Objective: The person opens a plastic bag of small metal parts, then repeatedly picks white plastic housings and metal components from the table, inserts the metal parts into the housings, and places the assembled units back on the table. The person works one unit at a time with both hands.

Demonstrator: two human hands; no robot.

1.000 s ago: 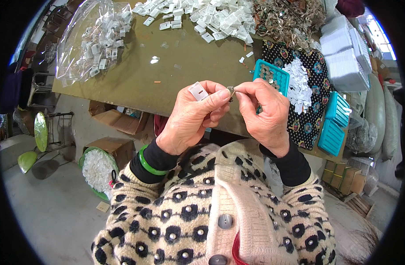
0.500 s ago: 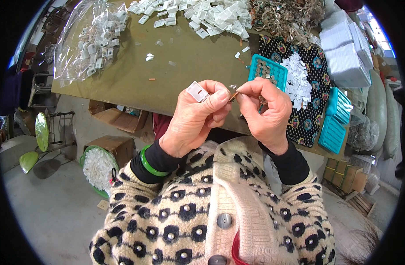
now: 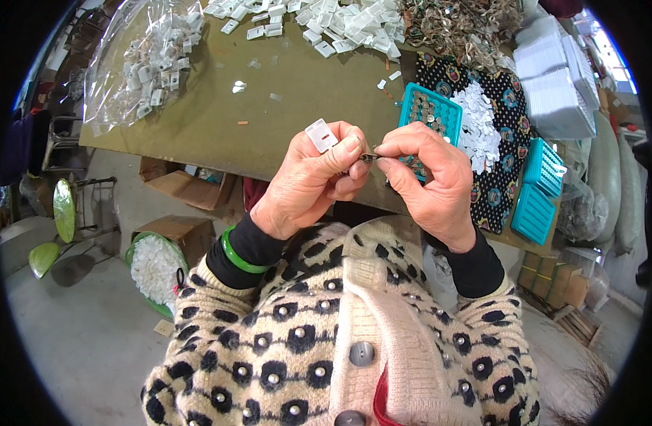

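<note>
My left hand (image 3: 315,174) is closed, with a small white rectangular plastic piece (image 3: 319,135) held upright against its fingers; a dark slot shows in the piece's face. Between its thumb and fingertip is one end of a small dark strip-like part (image 3: 369,157). My right hand (image 3: 432,174) pinches the other end of that part, so both hands meet at it above the table's near edge. Its exact kind is too small to make out. Just beyond my right hand lies a teal tray (image 3: 439,113) with several small round metallic pieces in it.
White plastic pieces (image 3: 354,25) are heaped at the table's far side, beside tangled brownish strands (image 3: 461,28). A clear bag (image 3: 138,78) of similar pieces sits left. White flat bits (image 3: 476,128) lie on patterned cloth (image 3: 511,153). White stacked trays (image 3: 553,78) stand right.
The small strip between my fingertips has turned from slanting upward to nearly level. My right hand has shifted slightly, and the white piece in my left hand has tilted a little.
</note>
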